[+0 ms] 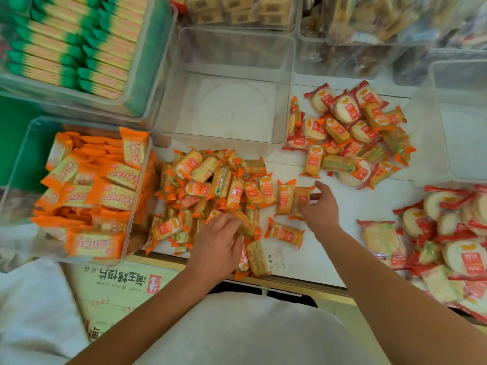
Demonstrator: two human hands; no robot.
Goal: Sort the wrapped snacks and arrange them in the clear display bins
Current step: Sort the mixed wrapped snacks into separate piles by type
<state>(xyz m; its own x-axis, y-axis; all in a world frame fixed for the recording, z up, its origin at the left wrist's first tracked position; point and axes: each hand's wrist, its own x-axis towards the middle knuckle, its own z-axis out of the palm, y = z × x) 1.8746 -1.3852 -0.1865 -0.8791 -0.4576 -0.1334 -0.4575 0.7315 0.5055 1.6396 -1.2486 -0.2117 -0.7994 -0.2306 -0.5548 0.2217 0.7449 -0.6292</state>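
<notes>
A heap of orange-wrapped snacks [210,185] lies on the white counter in front of an empty clear bin [232,83]. My left hand [218,243] grips an orange-wrapped snack [245,225] at the heap's near edge. My right hand [319,206] pinches another orange-wrapped snack [303,197] just right of the heap. A mixed pile of red and orange wrapped snacks [350,133] sits farther right. Red-wrapped round crackers [448,238] are piled at the right edge.
A clear bin of orange packets [87,196] stands at the left, a bin of green-edged packets [76,40] behind it. Another clear bin [458,122] is at the right. More filled bins line the back. A cardboard box [118,288] sits below the counter edge.
</notes>
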